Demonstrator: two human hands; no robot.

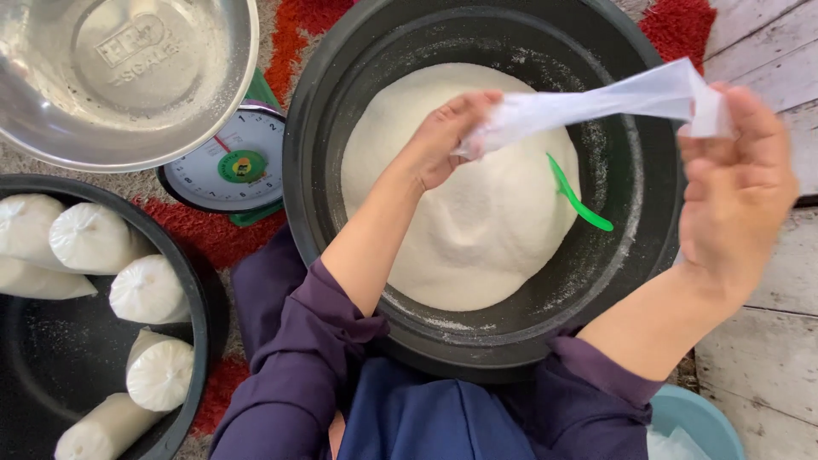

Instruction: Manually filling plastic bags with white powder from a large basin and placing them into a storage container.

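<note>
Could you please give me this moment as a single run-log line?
left hand: pinches one end of clear plastic bag | right hand: holds other end | bag: stretched, empty, above black basin of white grains

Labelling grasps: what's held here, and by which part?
An empty clear plastic bag, stretched between both hands: left hand grips one end, right hand pinches the other.

White powder [464, 204] in black basin [656, 170], green scoop [578, 200]
</note>
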